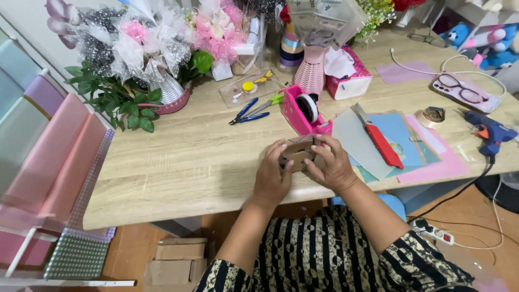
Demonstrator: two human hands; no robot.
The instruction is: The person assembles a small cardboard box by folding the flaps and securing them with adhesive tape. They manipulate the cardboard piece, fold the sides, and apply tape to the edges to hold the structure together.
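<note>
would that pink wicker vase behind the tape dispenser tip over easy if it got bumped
Probably yes. The pink wicker vase is upright, narrows at the neck, and carries tall wrapped stems, so it looks top-heavy. Woven walls suggest it is light. The pink tape dispenser in front might block a forward fall.

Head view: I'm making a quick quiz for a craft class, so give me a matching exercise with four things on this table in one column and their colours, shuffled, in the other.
Things:
1. tape dispenser
2. utility knife
3. glue gun
4. piece held in the left hand and right hand: cardboard piece

Colours:
A. blue
B. brown
C. pink
D. red

Pairs: 1-C, 2-D, 3-A, 4-B
</note>
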